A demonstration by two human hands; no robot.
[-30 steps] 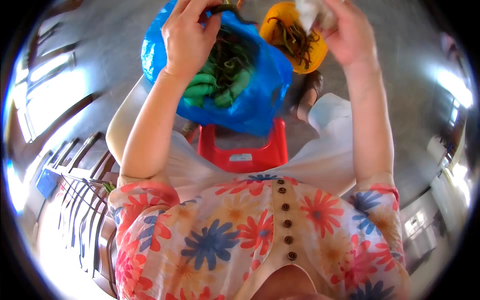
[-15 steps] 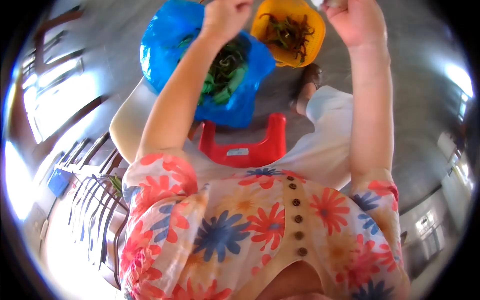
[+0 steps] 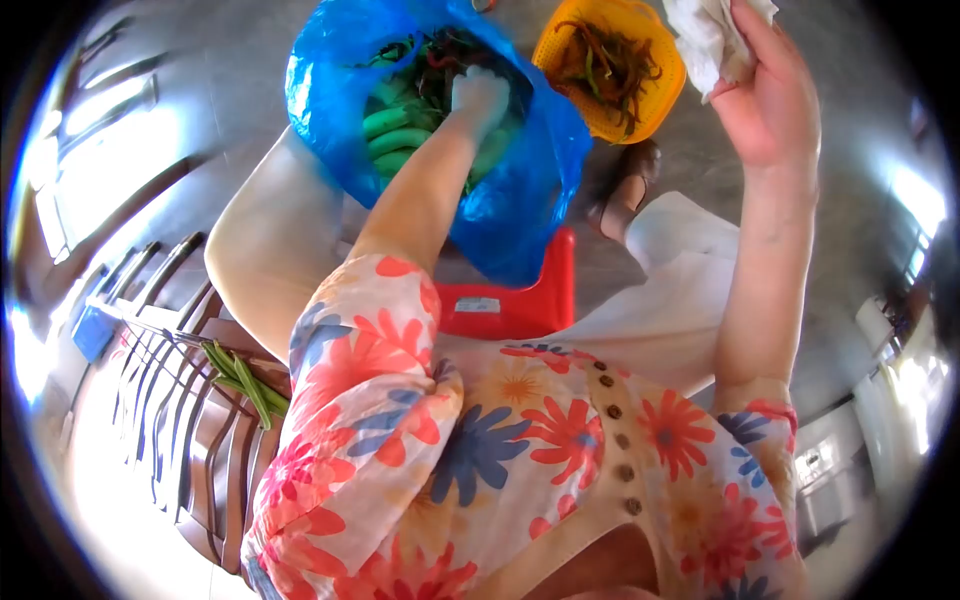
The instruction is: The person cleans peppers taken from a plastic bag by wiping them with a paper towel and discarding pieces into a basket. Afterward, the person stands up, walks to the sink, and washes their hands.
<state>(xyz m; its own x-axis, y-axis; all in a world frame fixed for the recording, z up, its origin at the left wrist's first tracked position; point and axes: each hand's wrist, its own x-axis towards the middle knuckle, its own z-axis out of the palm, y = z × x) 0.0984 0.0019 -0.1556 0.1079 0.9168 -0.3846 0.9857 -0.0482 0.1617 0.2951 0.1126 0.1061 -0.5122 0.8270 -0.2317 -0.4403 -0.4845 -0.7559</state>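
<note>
My left hand [image 3: 480, 97] reaches down inside a blue plastic bag [image 3: 340, 80], among long curved green vegetables [image 3: 398, 138] and dark reddish, stringy plant pieces [image 3: 440, 57]. Its fingertips are blurred and sunk among the contents, so their grip does not show. Raised at the upper right, my right hand [image 3: 778, 105] is closed on a crumpled white cloth or tissue [image 3: 705, 40]. Between the two hands stands a yellow perforated basket [image 3: 662, 95] with thin brown and green pods [image 3: 607, 75] in it.
A red plastic stool [image 3: 520, 312] is between my legs, partly under the bag. At the left is a slatted rack or chair [image 3: 180, 400] with long green pods [image 3: 245, 380] on it. A brown shoe [image 3: 640, 160] rests on the grey floor near the basket.
My left hand has come down from above the bag into it. The right hand has shifted right, bringing more of the white cloth into view. The whole view has shifted a little.
</note>
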